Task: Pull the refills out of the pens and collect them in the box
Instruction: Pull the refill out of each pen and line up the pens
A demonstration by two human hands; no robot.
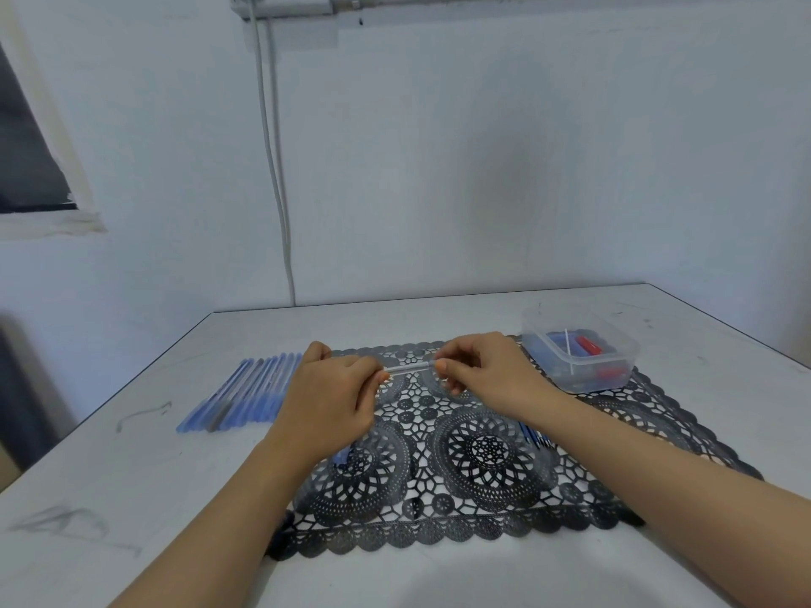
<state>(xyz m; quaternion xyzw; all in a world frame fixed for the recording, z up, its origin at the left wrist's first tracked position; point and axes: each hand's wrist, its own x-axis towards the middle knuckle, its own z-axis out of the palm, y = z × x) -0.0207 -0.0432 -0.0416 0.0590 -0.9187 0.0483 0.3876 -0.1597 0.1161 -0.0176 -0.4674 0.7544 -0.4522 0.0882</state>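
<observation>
A clear pen (408,368) is held level above the black lace mat (482,458). My left hand (333,397) grips its left end and my right hand (487,373) pinches its right end. A row of several blue pens (245,392) lies on the table to the left of the mat. A clear plastic box (579,348) stands at the mat's far right corner, with red and blue parts and a thin white refill in it. A few dark blue refills (533,436) lie on the mat under my right forearm.
The white table (131,498) ends at the wall behind, and its right edge runs close past the box. A small blue piece (342,456) lies on the mat beside my left wrist. A grey cable (274,168) hangs down the wall.
</observation>
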